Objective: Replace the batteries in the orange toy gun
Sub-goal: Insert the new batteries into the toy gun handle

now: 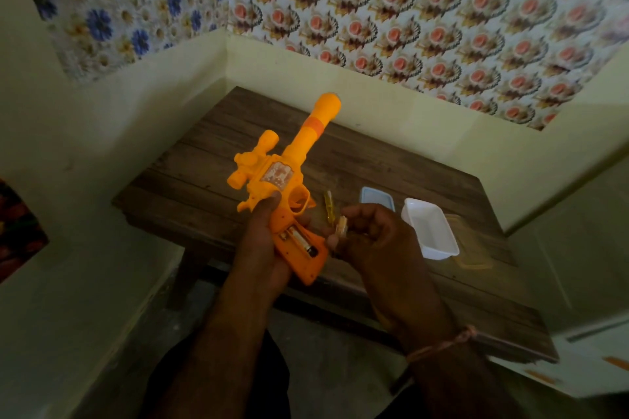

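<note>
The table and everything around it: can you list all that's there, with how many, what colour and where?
toy gun: one, orange, held above the table, grip compartment open
battery: at least one, dark, inside the open grip
small piece: one, pale orange, in the right fingertips; likely the cover
screwdriver: one, yellowish handle, lying on the table
white tub: one, on the table's right
lidded box: one, pale blue, behind the tub
table: one, dark wood, in the wall corner
left hand: grips the gun
right hand: pinches the piece

A home room: floral patterned wallpaper (408,10) at twelve o'clock above cream-painted walls (102,133), and a small dark wooden table (374,160) cornered.
</note>
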Tool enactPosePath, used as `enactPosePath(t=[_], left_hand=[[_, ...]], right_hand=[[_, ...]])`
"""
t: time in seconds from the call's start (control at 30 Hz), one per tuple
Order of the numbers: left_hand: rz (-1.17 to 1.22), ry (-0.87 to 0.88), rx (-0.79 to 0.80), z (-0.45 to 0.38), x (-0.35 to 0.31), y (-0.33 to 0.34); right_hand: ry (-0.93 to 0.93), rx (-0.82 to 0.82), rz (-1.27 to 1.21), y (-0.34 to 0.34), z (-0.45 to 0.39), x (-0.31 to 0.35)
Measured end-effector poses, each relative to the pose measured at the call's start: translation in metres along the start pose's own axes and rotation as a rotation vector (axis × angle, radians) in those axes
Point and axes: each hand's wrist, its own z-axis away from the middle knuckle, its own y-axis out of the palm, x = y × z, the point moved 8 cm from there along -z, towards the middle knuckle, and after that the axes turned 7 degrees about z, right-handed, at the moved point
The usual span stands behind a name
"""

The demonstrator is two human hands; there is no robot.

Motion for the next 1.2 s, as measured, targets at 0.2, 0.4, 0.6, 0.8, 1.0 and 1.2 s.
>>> enactPosePath(t=[0.2,0.4,0.6,0.8,1.0,1.2], left_hand=[[0.009,0.003,0.001,-0.002,0.001,0.0],[0.006,0.037,0.003,-0.005,-0.002,-0.001],[-0.033,0.014,-0.028,-0.003,-0.003,-0.005],[-0.02,0.014,-0.036,0.001,-0.005,-0.002],[-0.02,0.019,-0.056,0.004,-0.006,0.0],[-0.013,0.049,-0.088,0.006,-0.011,-0.002]], right_hand=[[-0.142,-0.067,0.044,0.003,0.006,0.008],[-0.248,-0.122,0.036,0.017,0.018,0.02],[-0.218,-0.217,0.19,0.025,0.022,-0.006],[-0.316,-0.34,0.384,0.023,0.026,-0.015],[-0.614,-0.367,0.529,0.034,0.039,-0.008],[-0.567,-0.387,0.593,0.036,0.037,-0.019]])
